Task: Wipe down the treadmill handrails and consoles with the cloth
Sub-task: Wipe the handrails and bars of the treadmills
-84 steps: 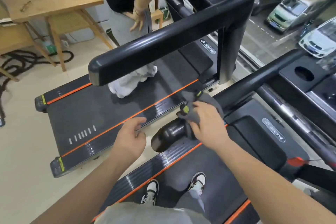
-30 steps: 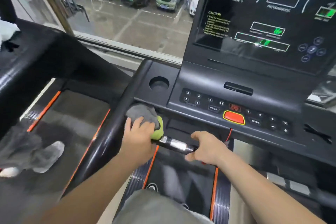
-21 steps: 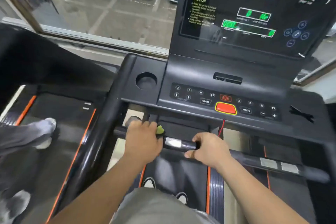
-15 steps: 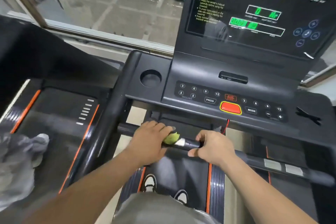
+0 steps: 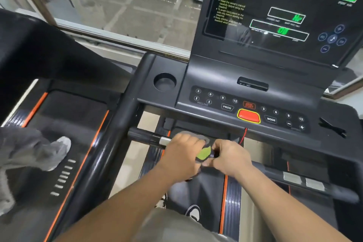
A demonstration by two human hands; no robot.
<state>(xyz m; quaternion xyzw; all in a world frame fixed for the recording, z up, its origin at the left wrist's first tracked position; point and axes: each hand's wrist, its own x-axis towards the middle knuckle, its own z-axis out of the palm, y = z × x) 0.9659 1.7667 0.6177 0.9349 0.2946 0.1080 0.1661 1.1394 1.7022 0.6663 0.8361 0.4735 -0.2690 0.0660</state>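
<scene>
Cloth (image 5: 204, 153), grey with a green patch, wraps the handlebar (image 5: 143, 136) below the console (image 5: 225, 92); the bar runs left-right. Left hand (image 5: 182, 153) grips the cloth around it; right hand (image 5: 229, 155) curls round the bar alongside.

A single wide-angle view from the person's head looks forward and down, close over the treadmill console (image 5: 216, 76) at centre right, front handrail (image 5: 145, 136) below it, window (image 5: 117, 6) upper left.

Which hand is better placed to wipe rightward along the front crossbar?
Left, probably: the left hand grips the cloth on the crossbar. The right hand holds the bare bar right beside it, blocking the way, and should slide off.
</scene>
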